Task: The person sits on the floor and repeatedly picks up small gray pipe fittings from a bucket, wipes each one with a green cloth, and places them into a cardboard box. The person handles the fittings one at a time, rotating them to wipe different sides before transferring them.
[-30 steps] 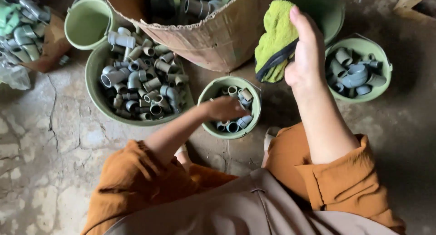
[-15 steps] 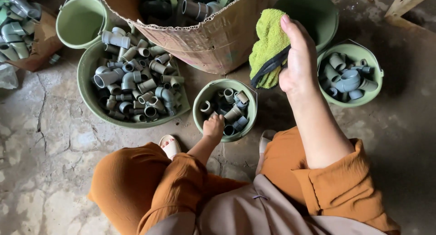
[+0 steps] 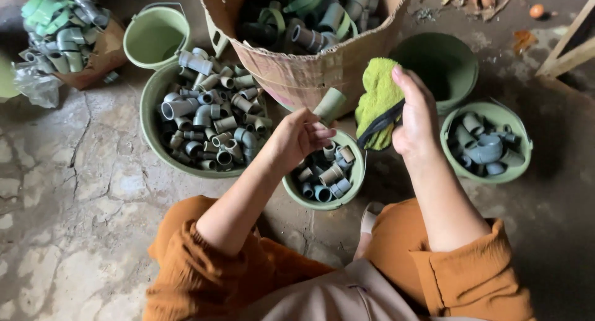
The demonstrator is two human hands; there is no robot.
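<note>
My left hand (image 3: 297, 137) holds a short grey-green pipe fitting (image 3: 329, 105) up above a small green bucket (image 3: 322, 200) that has several grey fittings in it. My right hand (image 3: 414, 113) grips a yellow-green cloth (image 3: 378, 91) with a dark edge, just right of the fitting. The fitting and the cloth are close but apart.
A wide green basin (image 3: 152, 132) full of grey fittings sits at the left. A torn cardboard box (image 3: 304, 73) of fittings stands behind. An empty green bucket (image 3: 155, 35), a dark green bucket (image 3: 440, 63) and a bucket with fittings (image 3: 486, 144) surround me. More fittings lie on a pile (image 3: 59, 29) at far left.
My left hand has come up out of the small bucket with a fitting and moved toward the cloth. The view has shifted, so everything sits lower in frame.
</note>
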